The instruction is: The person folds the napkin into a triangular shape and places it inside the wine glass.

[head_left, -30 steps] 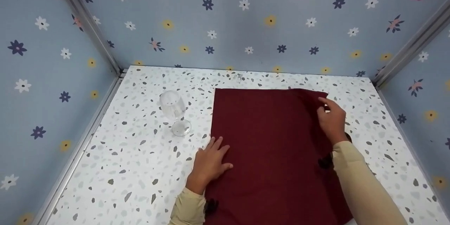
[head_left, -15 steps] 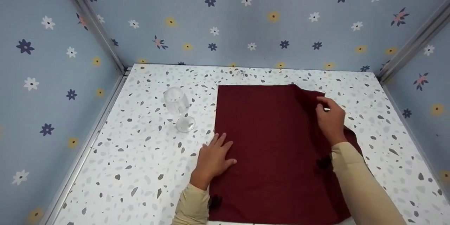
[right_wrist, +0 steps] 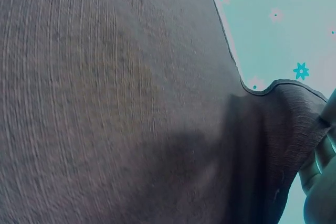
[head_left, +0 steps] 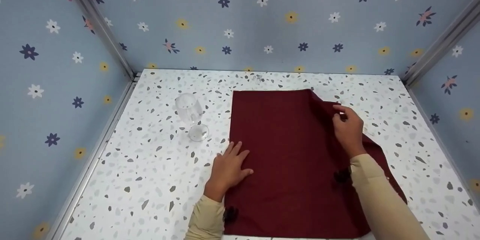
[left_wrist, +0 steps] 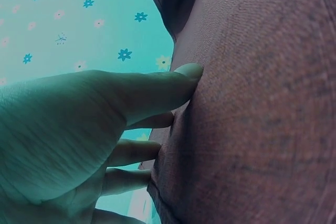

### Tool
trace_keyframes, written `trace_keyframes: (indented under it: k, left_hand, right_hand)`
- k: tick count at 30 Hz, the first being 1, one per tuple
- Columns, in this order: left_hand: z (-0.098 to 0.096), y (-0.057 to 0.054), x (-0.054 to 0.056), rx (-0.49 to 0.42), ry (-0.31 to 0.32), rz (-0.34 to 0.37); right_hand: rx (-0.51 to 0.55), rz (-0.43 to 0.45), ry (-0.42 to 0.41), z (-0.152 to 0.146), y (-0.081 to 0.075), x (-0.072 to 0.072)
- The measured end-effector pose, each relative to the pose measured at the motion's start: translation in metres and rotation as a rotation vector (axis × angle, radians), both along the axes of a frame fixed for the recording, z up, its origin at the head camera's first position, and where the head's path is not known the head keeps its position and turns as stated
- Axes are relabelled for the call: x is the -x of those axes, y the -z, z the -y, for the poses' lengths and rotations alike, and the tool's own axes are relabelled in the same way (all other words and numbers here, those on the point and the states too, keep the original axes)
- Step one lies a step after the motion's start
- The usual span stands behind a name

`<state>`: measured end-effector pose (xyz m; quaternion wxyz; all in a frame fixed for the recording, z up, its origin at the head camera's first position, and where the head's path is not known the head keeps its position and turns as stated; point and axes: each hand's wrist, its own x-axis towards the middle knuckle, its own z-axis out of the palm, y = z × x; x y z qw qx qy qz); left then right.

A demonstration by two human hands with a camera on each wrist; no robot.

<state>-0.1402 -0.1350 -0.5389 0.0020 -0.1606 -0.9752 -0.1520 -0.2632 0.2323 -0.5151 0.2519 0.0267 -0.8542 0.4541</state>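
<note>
A dark red cloth (head_left: 277, 157) lies spread on the speckled table, its far right corner lifted and creased. My right hand (head_left: 348, 129) pinches that corner between thumb and fingers; the right wrist view shows the raised fold (right_wrist: 286, 124) running up to the fingers at the frame's edge. Flat on the cloth's left edge rests my left hand (head_left: 227, 168), fingers spread and straight. In the left wrist view its thumb and fingertips touch the fabric (left_wrist: 252, 98). Left of the cloth is a clear stemmed glass (head_left: 189, 110), apart from both hands.
The white speckled table (head_left: 150, 172) meets a blue flowered wall (head_left: 247, 18) at the back. Metal-framed side panels (head_left: 33, 112) stand on the left and right.
My right hand has drawn the far right corner of the cloth a little to the left, and the fold has grown. The view shifted slightly; my left hand keeps its place on the cloth.
</note>
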Motion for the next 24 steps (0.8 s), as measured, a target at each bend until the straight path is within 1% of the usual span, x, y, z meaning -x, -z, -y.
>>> trace_keyframes:
  k: [4, 14, 24]
  left_hand:
    - [0.0, 0.001, -0.002, -0.007, -0.009, 0.018]
    - [-0.001, 0.002, 0.002, -0.006, 0.001, -0.011]
    - [-0.002, -0.001, 0.001, -0.016, 0.0, 0.017]
  right_hand:
    - [0.007, 0.005, -0.015, 0.004, 0.002, -0.004]
    - [0.035, -0.013, -0.029, 0.009, 0.002, -0.01]
    - [0.051, -0.021, -0.021, 0.016, 0.003, -0.012]
